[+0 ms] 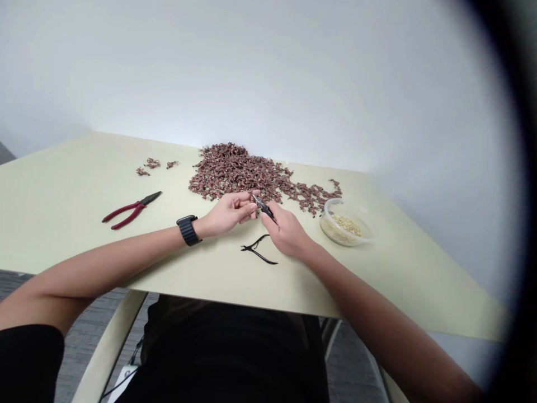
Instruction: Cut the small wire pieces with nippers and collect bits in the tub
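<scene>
My right hand point(288, 230) is closed around dark-handled pliers point(263, 207), their jaws pointing up and left. Close by, my left hand point(230, 212) is closed with its fingertips pinched at the jaws. What lies between those fingers is too small to make out. Just beyond both hands spreads a large heap of small reddish-brown pieces point(241, 170) with shiny wire-like bits. Black nippers point(257, 248) lie on the table right below my hands, their handles spread.
Red-handled pliers point(133, 211) lie at the left, below several loose brown pieces point(152, 163). At the right stands a clear plastic bowl point(331, 226) holding small yellowish bits point(347, 225). A wall point(268, 73) borders the pale table point(168, 274) at the back.
</scene>
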`<state>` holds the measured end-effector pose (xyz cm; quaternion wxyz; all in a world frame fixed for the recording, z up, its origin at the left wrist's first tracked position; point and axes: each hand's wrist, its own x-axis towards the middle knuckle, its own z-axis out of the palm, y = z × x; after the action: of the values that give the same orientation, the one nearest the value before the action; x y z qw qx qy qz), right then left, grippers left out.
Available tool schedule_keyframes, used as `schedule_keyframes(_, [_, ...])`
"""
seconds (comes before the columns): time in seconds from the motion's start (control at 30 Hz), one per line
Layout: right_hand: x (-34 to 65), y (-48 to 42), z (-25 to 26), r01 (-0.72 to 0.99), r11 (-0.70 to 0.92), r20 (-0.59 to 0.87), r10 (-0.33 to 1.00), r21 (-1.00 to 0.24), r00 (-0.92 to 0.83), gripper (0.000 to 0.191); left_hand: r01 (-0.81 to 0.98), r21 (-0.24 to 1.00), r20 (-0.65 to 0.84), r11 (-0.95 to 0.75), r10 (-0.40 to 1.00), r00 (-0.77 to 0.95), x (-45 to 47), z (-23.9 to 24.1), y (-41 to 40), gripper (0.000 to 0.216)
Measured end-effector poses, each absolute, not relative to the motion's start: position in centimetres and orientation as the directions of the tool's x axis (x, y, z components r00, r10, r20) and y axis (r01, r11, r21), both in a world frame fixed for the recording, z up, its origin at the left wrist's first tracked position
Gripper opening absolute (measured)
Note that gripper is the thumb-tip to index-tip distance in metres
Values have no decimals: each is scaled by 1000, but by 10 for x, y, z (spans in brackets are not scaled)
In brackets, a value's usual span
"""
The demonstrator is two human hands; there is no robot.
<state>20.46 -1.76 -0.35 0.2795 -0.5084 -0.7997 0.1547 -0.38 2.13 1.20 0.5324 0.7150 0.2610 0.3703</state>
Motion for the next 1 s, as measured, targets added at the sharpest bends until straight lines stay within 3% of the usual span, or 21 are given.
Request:
schedule_keyframes(0.23, [216,-8,2,730,416,307,907,-542,-289,34,-47,964,238,-260,777,583,-5,11,24,34])
schedule_keyframes(0.5, [255,16,-18,940,212,136,974,-267,-182,37,-53,972,217,-231,778,590,-7,10,26,35])
schedule_keyframes(0.73, [242,10,-36,959,228,196,961,-169,-195,45,-156,988,111,-15,769,629,-7,-2,34,29])
schedule_keyframes(1.0, [234,6,-51,963,228,233,954,-143,-191,53,-251,948,42,198,701,712,-6,-7,32,16])
